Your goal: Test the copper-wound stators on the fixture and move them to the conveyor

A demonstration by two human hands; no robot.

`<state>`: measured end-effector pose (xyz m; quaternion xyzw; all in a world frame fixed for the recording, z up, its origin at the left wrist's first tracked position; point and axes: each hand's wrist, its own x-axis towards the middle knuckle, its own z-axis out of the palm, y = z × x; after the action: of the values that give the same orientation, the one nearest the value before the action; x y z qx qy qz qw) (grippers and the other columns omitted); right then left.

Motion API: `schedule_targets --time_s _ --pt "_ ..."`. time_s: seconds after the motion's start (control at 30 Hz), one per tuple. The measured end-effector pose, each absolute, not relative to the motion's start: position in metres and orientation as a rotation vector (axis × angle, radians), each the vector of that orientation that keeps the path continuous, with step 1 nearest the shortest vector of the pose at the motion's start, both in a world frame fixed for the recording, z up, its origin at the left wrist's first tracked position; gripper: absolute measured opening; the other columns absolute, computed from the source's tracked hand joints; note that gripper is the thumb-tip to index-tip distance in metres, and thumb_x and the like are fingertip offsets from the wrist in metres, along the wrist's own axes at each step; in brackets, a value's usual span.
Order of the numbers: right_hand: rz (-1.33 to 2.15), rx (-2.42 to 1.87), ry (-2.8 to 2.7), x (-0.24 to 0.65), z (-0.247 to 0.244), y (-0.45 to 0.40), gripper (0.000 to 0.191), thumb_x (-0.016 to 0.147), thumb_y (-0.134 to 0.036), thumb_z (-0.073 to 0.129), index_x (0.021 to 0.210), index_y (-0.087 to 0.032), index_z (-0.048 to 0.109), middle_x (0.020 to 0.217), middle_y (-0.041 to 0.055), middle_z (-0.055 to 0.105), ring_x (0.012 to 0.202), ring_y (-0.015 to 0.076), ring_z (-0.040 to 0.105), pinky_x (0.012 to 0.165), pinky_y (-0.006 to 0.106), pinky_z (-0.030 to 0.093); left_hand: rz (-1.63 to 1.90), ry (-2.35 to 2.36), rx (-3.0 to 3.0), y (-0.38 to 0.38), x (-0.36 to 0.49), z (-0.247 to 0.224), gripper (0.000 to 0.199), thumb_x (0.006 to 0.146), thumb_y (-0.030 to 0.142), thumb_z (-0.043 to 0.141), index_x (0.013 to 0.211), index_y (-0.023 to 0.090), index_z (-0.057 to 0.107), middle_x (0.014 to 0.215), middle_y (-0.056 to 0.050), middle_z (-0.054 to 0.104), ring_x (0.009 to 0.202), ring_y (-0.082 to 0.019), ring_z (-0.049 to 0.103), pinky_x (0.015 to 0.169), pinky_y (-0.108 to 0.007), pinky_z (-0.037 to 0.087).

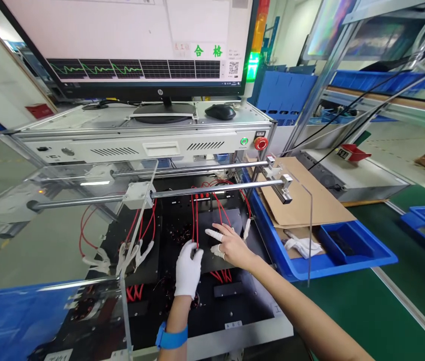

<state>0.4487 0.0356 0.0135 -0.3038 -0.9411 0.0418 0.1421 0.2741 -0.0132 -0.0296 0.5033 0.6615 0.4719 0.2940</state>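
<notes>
My left hand (188, 268), in a white glove with a blue band at the wrist, is closed around the lower ends of two red wires (195, 220). What is at the wire ends inside my fingers is hidden. To its right, my right hand (233, 246) is bare except for white finger covers, its fingers apart over the black fixture plate (212, 220). Just left of the wires sits a round wound coil part (180, 234), partly covered. White-sleeved clips on red wires (144, 253) lie left of my hands, and another white clip (247, 229) hangs to the right.
A clear guard panel (124, 301) stands at the left, and two metal rods (212, 189) cross above the fixture. At the right are a blue tray (378, 255), cardboard (302, 195) and a white glove (304, 245). Behind are a monitor (122, 30) and a red stop button (261, 143).
</notes>
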Motion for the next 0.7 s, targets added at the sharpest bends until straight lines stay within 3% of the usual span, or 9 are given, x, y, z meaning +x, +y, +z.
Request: schedule_targets --time_s 0.17,0.43,0.57,0.7 --pt "0.082 -0.882 -2.68 0.447 0.011 0.036 0.016 0.077 -0.02 0.055 0.068 -0.02 0.068 0.138 0.0023 0.039 0.13 0.027 0.023 0.106 0.047 0.02 1.669 1.31 0.664 0.004 0.281 -0.022 0.033 0.074 0.023 0.059 0.104 0.019 0.045 0.104 -0.01 0.058 0.088 -0.019 0.063 0.081 -0.041 0.052" --pt "0.021 -0.892 -2.703 0.445 0.016 0.034 0.017 0.076 -0.02 0.056 0.062 -0.018 0.066 0.136 0.0035 0.041 0.129 0.027 0.024 0.106 0.047 0.021 1.719 1.197 0.419 0.012 0.284 -0.014 0.035 0.071 0.019 0.065 0.101 0.019 0.045 0.098 -0.006 0.057 0.083 -0.016 0.063 0.084 -0.041 0.052" --pt "0.001 -0.9 -2.719 0.443 0.015 0.036 0.016 0.074 -0.017 0.057 0.061 -0.018 0.065 0.135 0.0036 0.042 0.129 0.027 0.025 0.107 0.046 0.02 1.719 1.195 0.367 0.011 0.287 -0.01 0.037 0.07 0.016 0.065 0.102 0.018 0.048 0.102 -0.007 0.056 0.086 -0.016 0.062 0.086 -0.041 0.05" --pt "0.03 -0.922 -2.685 0.441 0.018 0.033 0.012 0.073 -0.015 0.057 0.068 -0.018 0.067 0.133 0.005 0.044 0.129 0.0268 0.027 0.107 0.046 0.022 1.677 1.324 0.501 0.004 0.291 -0.008 0.043 0.073 0.024 0.063 0.112 0.019 0.046 0.113 -0.011 0.054 0.1 -0.021 0.057 0.093 -0.044 0.045"
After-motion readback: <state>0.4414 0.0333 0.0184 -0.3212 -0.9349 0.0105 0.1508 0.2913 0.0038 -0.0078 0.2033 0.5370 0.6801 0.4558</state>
